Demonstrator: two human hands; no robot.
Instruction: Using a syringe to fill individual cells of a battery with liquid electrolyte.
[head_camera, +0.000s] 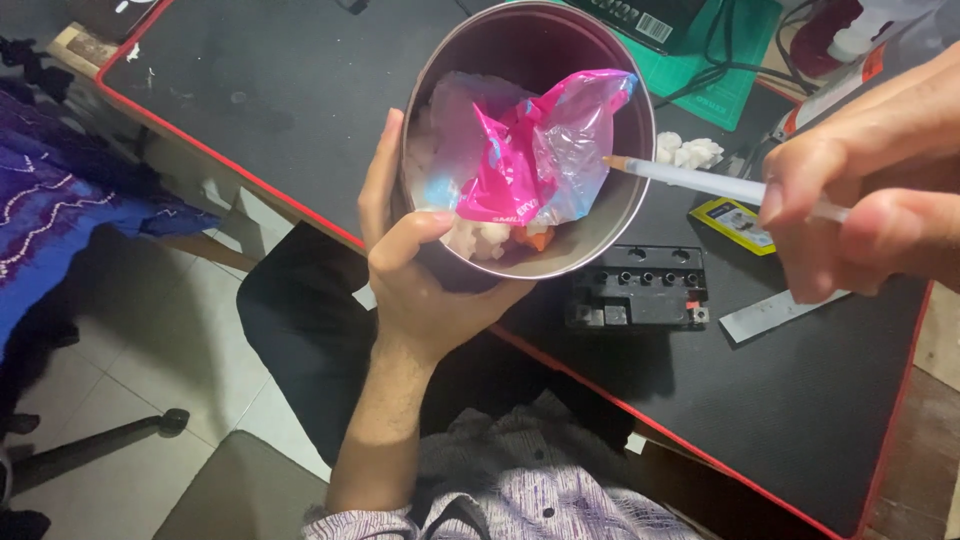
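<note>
Room: a tiled floor on the left, a chair leg low down, blue patterned cloth at the far left, the person's pale patterned shirt at the bottom edge

Bench (800, 400): a black top with a red rim running slantwise across the view; a green mat (745, 75) with dark cables lies at its far side

Metal tin (530, 140): round, deep and silver-walled, tilted toward the camera and held off the near rim of the bench, over the lap

Left hand (420, 270): its grip is clamped on the tin, fingers cupped under the base, thumb hooked over the near rim

Right hand (860, 180): its grip is closed on a clear thin syringe (710, 183), pinched near the back end between thumb and fingers

Pink wrapper (540, 155): a crumpled pink and clear plastic bag filling the middle of the tin, lying on white lumps and an orange bit at the near wall

Black block (640, 290): a ribbed part with a row of round ports, flat on the bench just past the tin

Ruler (775, 315): metal, lying near the right hand, beside a small yellow card (735, 222)

White wads (690, 152): small tufts on the bench just behind the tin

Step in hand: as I judge it, the syringe tip is being brought over the tin's far rim, its point at the edge of the wrapper

Next move calls for: a level tin, and a slow, short push of the tip past the wrapper without snagging the film
</note>
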